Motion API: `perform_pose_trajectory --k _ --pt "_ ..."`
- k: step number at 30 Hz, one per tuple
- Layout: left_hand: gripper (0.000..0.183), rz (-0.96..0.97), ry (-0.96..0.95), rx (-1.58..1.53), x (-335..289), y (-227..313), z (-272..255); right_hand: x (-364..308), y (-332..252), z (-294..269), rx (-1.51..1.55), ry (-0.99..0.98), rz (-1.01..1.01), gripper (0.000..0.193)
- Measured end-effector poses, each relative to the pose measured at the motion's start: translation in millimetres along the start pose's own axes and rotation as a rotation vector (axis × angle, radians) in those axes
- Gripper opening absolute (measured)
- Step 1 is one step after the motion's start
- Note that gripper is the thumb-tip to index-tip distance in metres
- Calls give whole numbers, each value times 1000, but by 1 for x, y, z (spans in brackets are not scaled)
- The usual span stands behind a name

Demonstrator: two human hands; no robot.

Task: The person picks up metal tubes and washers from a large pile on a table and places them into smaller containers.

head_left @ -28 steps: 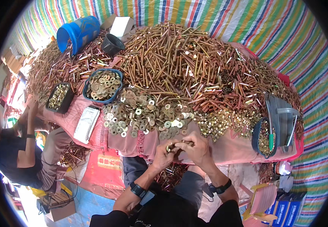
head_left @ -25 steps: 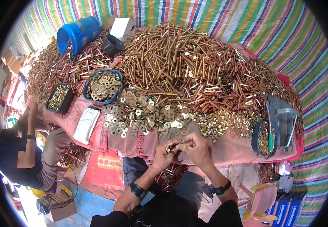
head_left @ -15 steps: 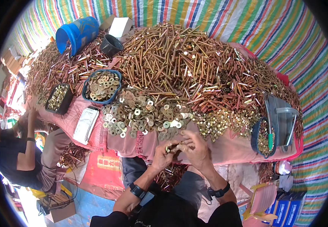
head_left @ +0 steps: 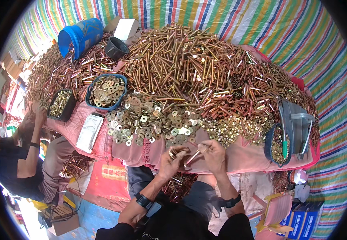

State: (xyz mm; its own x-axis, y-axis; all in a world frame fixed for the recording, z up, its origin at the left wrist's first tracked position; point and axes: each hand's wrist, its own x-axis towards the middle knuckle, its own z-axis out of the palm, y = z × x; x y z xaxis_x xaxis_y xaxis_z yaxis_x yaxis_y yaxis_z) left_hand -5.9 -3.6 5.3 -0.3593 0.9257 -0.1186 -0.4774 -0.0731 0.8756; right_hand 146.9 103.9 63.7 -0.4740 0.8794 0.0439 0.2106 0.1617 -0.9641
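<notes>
Right hand has parted from left hand, leaving the rod in its pinched fingers accessible; left fingers grasp small metal parts.

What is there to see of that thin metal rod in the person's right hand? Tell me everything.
The rod is slim, straight and shiny, apparently metal, with a light coppery look. The right hand pinches it near its upper end, hiding that end. It slants down toward the left, its lower end near the left hand, in front of the pink cloth. Any thread is too small to make out.
</notes>
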Motion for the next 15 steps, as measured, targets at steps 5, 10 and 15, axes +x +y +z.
perform_pose_trajectory --k 5,10,15 --pt "34 213 53 214 0 1 3 15 10 -12 -312 -292 166 21" --pt "39 195 -92 528 -8 9 -10 40 16 7 -665 52 -122 29" --pt "35 96 10 202 -7 2 0 40 22 12 -754 21 -187 25"
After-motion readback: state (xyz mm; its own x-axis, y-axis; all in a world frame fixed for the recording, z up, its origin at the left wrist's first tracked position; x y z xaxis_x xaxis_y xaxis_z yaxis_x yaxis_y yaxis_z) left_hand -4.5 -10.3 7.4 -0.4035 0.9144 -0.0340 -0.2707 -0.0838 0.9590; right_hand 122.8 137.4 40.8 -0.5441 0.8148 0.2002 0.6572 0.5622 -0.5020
